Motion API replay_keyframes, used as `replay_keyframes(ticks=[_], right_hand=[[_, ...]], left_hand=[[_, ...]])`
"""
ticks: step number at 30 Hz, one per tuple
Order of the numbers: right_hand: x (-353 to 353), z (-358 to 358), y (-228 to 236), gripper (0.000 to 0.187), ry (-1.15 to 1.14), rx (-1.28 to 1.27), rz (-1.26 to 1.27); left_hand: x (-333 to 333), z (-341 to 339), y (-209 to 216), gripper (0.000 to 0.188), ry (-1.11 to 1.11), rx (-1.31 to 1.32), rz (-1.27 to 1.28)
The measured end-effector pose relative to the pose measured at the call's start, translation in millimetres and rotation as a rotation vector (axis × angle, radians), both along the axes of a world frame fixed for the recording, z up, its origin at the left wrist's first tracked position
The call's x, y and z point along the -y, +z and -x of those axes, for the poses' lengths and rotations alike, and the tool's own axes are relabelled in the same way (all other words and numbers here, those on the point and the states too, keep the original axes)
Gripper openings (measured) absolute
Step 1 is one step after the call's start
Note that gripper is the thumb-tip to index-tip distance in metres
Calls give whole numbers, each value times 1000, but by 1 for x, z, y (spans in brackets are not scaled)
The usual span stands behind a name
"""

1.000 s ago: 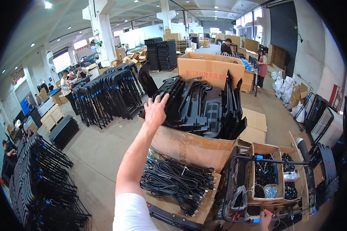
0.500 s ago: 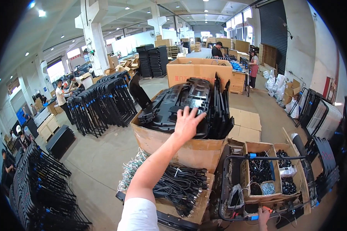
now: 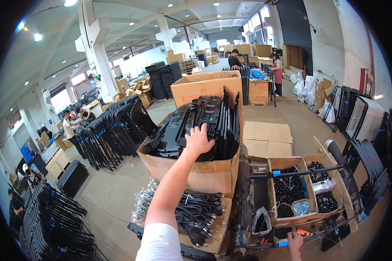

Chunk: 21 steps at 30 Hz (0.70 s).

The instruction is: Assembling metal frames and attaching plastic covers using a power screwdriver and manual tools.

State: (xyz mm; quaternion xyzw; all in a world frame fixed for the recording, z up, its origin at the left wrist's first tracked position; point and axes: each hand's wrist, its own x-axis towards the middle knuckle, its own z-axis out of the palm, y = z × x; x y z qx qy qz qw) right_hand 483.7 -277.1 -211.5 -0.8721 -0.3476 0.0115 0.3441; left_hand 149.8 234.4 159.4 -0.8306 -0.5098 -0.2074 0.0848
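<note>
My left hand (image 3: 199, 140) reaches forward with its fingers spread, resting on black moulded plastic covers (image 3: 176, 128). These covers fill a large open cardboard box (image 3: 187, 172), some lying flat and others upright along its right side. Low on the right, my right hand (image 3: 294, 240) is closed round the near bar of a black tube frame (image 3: 265, 247) with blue tape on it. An orange-handled tool (image 3: 303, 232) lies just beyond that hand; its other end is hidden.
Bundled black power cords (image 3: 200, 217) lie on cardboard before the box. Inside the frame, a divided wooden tray (image 3: 272, 191) holds small black parts. Folded black frames (image 3: 113, 130) stand at left. Flattened cardboard (image 3: 268, 139) lies on the floor. Other people work farther off.
The view has swung slightly to the right. My left hand has slid a little forward over the covers, which look flatter in the box. The orange-handled tool sits slightly farther from my right hand.
</note>
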Motion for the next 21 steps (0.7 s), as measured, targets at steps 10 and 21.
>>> replay_keyframes(ticks=[10, 21], right_hand=[[12, -7, -5, 17, 235, 100, -18], [8, -47, -5, 22, 288, -630, -91]], left_hand=[[-34, -25, -23, 16, 51, -151, -529], [11, 31, 70, 37, 155, 985, -769]])
